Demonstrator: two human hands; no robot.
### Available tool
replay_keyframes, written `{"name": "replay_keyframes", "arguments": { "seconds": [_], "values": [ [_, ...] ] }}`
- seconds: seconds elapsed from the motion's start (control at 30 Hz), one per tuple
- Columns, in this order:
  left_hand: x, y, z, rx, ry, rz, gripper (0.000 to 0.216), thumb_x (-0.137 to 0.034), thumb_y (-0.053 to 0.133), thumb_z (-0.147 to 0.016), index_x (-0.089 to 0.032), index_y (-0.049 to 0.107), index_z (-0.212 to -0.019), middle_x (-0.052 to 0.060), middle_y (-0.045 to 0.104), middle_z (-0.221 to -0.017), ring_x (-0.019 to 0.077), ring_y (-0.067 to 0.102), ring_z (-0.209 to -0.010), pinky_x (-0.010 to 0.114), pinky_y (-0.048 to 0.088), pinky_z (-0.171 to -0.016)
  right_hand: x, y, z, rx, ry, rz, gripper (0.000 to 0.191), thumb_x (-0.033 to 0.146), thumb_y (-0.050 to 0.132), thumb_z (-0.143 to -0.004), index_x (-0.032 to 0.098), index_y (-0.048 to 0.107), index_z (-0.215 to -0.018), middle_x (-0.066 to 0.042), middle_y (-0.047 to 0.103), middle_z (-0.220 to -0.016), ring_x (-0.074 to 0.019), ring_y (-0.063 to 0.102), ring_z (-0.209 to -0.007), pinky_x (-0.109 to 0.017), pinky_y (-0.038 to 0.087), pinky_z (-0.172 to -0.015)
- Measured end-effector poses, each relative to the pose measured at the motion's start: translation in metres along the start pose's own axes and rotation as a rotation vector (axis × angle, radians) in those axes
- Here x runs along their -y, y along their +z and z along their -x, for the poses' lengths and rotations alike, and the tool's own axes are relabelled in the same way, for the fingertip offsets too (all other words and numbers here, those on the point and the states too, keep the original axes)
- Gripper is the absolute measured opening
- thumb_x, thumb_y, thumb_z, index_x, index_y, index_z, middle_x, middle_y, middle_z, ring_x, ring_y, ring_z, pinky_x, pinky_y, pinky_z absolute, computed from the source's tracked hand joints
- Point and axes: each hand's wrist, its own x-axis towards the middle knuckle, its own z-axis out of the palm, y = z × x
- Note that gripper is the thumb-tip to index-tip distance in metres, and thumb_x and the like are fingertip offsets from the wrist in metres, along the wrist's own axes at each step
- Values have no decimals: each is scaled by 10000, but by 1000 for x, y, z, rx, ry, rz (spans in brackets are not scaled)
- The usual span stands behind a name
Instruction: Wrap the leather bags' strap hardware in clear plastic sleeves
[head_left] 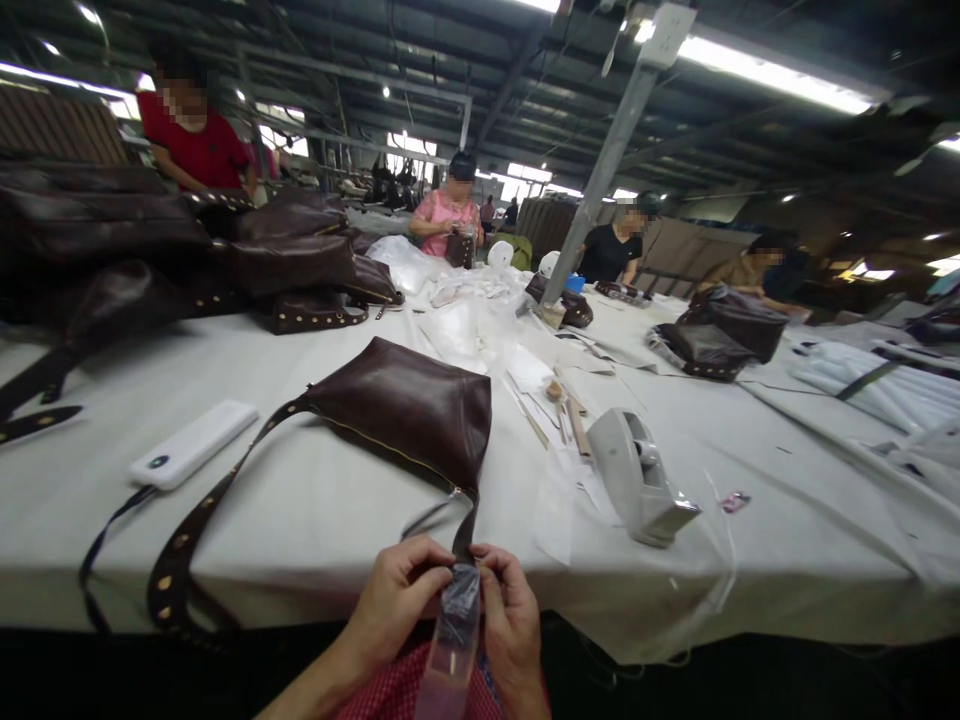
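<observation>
A dark brown leather handbag (pixel 409 405) lies on the table, its gold zipper facing me. From its near right corner a strap (pixel 466 530) runs down between my hands, with clear plastic film (pixel 460 600) over its lower part. My left hand (pixel 394 598) pinches the left edge of the film at the strap. On the other side, my right hand (pixel 511 615) pinches the right edge. Whether the film fully encircles the strap I cannot tell. A studded strap (pixel 180 545) from the bag's left end hangs over the table's front edge.
A white power bank (pixel 195 445) with a dark cord lies left. A tape dispenser (pixel 641 480) stands right, near paper and plastic scraps (pixel 536 385). Brown bags (pixel 300 255) are piled back left; more (pixel 720 335) lie right. A post (pixel 600 170) rises beyond. Several co-workers are around the table.
</observation>
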Motion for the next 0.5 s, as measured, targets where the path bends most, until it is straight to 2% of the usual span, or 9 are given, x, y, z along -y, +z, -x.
{"name": "replay_keyframes", "arguments": {
  "seconds": [0.1, 0.17, 0.3, 0.5],
  "values": [
    [3, -1, 2, 19, 157, -102, 137, -219, 582, -801, -188, 714, -786, 37, 695, -803, 177, 632, -780, 266, 474, -757, 4, 1, 1, -24, 3, -40, 232, 421, 579, -844, 199, 639, -815, -75, 698, -984, -214, 637, -904, -297, 497, -808],
    [6, 0, 3, 2, 208, -95, 146, -210, 562, -818, -198, 706, -845, 45, 696, -883, 183, 636, -847, 271, 475, -798, 5, 1, 2, -33, 9, -77, 233, 424, 592, -835, 197, 645, -822, -79, 696, -982, -213, 641, -881, -300, 507, -789],
    [10, 3, 4, -60, 185, -61, 74, -170, 580, -777, -192, 650, -778, 47, 667, -925, 185, 619, -888, 268, 472, -812, 3, -2, 2, -13, 7, -91, 229, 415, 599, -835, 193, 653, -833, -89, 694, -999, -218, 647, -882, -310, 513, -789],
    [5, 3, -1, -13, 161, -79, 35, -151, 587, -732, -181, 579, -715, 40, 619, -855, 173, 581, -785, 258, 460, -716, -3, -7, 1, 16, -34, -1, 220, 400, 577, -857, 192, 644, -829, -95, 695, -1016, -224, 644, -924, -320, 505, -831]
  ]
}}
